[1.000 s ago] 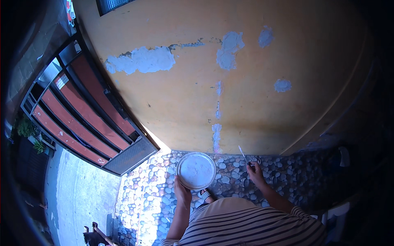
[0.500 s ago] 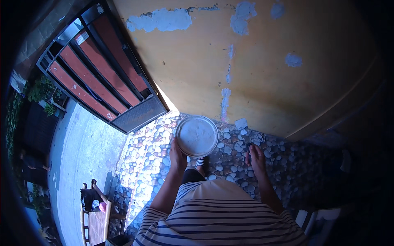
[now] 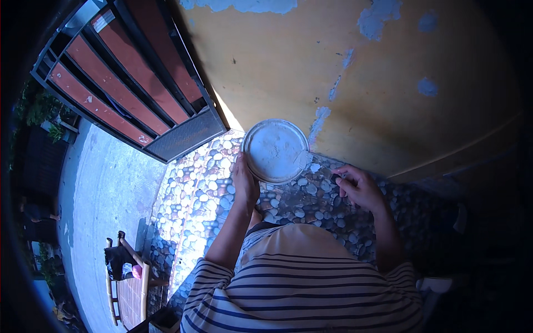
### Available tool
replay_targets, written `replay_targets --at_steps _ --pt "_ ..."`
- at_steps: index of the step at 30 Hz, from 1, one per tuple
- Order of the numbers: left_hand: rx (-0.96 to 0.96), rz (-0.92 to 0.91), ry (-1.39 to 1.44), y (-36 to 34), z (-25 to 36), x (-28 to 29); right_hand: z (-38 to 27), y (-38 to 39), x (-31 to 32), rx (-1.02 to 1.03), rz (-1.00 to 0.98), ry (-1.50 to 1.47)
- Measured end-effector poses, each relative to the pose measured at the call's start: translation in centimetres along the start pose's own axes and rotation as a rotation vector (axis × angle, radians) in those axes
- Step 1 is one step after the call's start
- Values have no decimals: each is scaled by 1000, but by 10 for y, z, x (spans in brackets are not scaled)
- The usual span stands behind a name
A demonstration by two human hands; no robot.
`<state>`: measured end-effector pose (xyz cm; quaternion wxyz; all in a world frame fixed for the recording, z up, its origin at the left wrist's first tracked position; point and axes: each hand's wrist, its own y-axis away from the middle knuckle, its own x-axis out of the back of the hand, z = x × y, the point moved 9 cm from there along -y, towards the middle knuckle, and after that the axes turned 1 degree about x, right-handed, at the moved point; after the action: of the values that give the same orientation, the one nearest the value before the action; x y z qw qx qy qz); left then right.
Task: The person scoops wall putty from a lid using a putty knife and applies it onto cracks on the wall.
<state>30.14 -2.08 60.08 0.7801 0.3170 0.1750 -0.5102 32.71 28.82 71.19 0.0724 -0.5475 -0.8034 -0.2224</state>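
Observation:
My left hand (image 3: 245, 182) grips the near left edge of a round, shallow, light-coloured lid (image 3: 276, 121), held level in front of my body. Whitish paste (image 3: 272, 149) covers the inside of the lid. Closed around the dark handle of a putty knife (image 3: 315, 167) is my right hand (image 3: 361, 190), just right of the lid. The pale blade points left and overlaps the lid's right rim; whether it touches the paste I cannot tell. Ahead stands a yellow-tan wall (image 3: 266, 66) with a pale filled strip (image 3: 319, 122) running down it.
An open red-and-black metal gate (image 3: 133, 77) stands at the left. Pebble-patterned floor (image 3: 211, 188) lies below me. A bamboo seat (image 3: 131, 299) with a black bag (image 3: 115, 263) is at lower left. Another person (image 3: 38, 212) is at the far left edge.
The lid and my left hand have risen slightly toward the wall. My right hand has moved up, swinging the putty knife's blade left to the lid's rim. The view has shifted.

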Motion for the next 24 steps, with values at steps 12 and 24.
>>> replay_targets --at_steps 12,24 --pt "29 21 -117 -124 76 46 -96 -169 -82 0 -99 25" --pt "87 -2 -375 -168 115 48 -121 -285 -89 63 -321 111"
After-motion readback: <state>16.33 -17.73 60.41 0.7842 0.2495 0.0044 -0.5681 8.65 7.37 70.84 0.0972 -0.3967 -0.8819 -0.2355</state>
